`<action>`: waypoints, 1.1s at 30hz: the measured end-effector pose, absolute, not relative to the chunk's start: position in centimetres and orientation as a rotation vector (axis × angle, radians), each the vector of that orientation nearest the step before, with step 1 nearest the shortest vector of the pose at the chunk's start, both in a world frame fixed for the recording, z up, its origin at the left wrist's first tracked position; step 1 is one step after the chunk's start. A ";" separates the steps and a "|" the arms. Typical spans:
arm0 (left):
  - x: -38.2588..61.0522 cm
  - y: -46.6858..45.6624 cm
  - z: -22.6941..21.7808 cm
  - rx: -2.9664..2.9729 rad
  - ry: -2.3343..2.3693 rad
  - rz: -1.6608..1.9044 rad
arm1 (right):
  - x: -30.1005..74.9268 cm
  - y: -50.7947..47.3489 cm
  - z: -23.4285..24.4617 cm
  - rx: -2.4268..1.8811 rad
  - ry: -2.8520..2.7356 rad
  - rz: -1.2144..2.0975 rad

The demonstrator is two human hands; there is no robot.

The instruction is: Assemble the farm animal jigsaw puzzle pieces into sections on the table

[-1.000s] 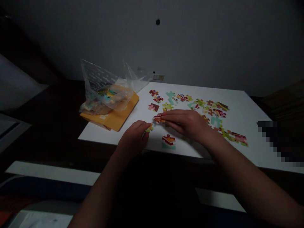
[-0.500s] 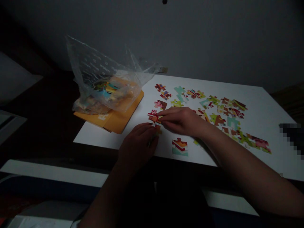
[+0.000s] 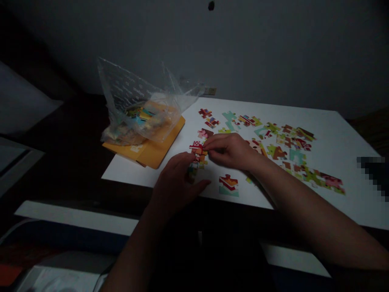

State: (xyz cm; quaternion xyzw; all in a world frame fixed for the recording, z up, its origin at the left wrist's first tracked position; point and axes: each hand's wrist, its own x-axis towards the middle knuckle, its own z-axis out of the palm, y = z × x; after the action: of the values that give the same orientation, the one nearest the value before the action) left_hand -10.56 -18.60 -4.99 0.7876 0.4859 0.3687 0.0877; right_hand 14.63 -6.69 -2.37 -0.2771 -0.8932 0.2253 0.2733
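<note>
Close to the table's front left, a puzzle piece with a red barn (image 3: 196,145) lies against other joined pieces (image 3: 203,164). My right hand (image 3: 232,149) reaches in from the right, its thumb and fingertips pinched on the right edge of the barn piece. On the left, my left hand (image 3: 174,176) rests with its fingertips on the joined pieces and its thumb stretched away to the right. It covers part of those pieces. A pink pig piece (image 3: 206,133) lies just beyond the barn.
A loose orange, red and teal piece (image 3: 229,185) lies near the front edge. Many puzzle pieces (image 3: 276,152) spread over the right of the white table (image 3: 343,142). At the left, a clear plastic bag (image 3: 146,115) with more pieces sits on a yellow folder (image 3: 159,152).
My left thumb has swung away from the fingers, uncovering more of the joined pieces. My right hand stays at the barn piece, and the view has shifted slightly.
</note>
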 end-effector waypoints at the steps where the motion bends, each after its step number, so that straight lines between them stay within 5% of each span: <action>1: -10.9 -19.0 -4.9 2.350 1.463 1.102 | 14.7 -6.7 -2.4 -0.761 -2.414 0.604; 33: -6.9 -22.5 -4.3 2.455 1.732 1.053 | 12.9 -6.5 -3.5 -0.660 -2.647 0.254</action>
State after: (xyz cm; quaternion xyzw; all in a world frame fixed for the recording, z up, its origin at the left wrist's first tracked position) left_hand -6.87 -22.55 -4.34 0.7709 0.5441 0.3306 -0.0210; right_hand 12.92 -6.50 -3.48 -0.2361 -0.9467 0.0907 0.1995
